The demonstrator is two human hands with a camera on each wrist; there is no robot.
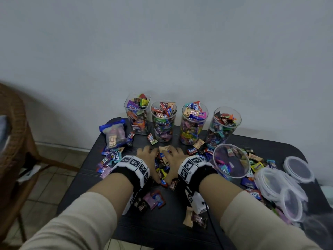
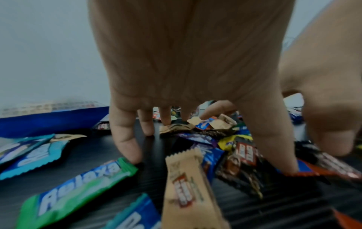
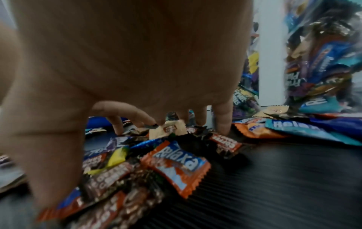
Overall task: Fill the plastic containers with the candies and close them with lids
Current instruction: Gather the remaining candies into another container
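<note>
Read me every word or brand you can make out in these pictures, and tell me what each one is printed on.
"Relaxa": green candy wrapper near the left hand.
"Relaxa", upside down: orange candy wrapper under the right hand.
"Relaxa", upside down: green wrapper inside the second container.
"Fruit", rest blurred: wrapper in a container.
Brown and beige wrappers: too blurred to read.

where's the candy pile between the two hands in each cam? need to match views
Head: candy pile at centre, between the left hand and the right hand.
Left wrist: lower right of centre, under the fingers.
Right wrist: lower left of centre, under the fingers.
Shared landmark: the black ribbed table, bare beside the pile in all three.
</note>
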